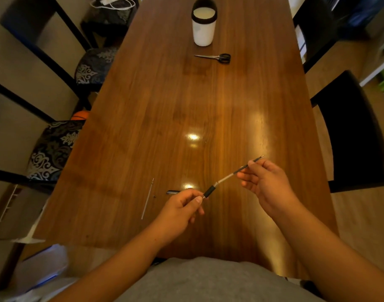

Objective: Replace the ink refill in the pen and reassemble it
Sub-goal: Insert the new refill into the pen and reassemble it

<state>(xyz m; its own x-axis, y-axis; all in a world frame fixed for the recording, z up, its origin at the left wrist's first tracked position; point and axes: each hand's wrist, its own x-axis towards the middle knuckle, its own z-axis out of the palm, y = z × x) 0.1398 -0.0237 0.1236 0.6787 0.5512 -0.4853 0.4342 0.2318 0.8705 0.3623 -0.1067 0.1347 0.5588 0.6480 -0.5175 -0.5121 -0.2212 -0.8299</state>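
My left hand point(182, 205) pinches the black grip section of the pen point(210, 191) above the wooden table point(143, 127). A thin ink refill point(236, 172) runs from that section up and to the right, with its tip past my right hand point(265, 184), which holds it between thumb and fingers. Another refill point(147, 198), pale and thin, lies on the table left of my left hand, with a tiny dark part point(154, 196) beside it. A short dark pen piece point(172, 192) lies just above my left hand.
A white cup with a black rim point(204, 25) stands at the far end of the table, and black-handled scissors point(217, 57) lie in front of it. Chairs with patterned cushions point(54, 149) line the left side; a black chair point(352, 131) stands on the right.
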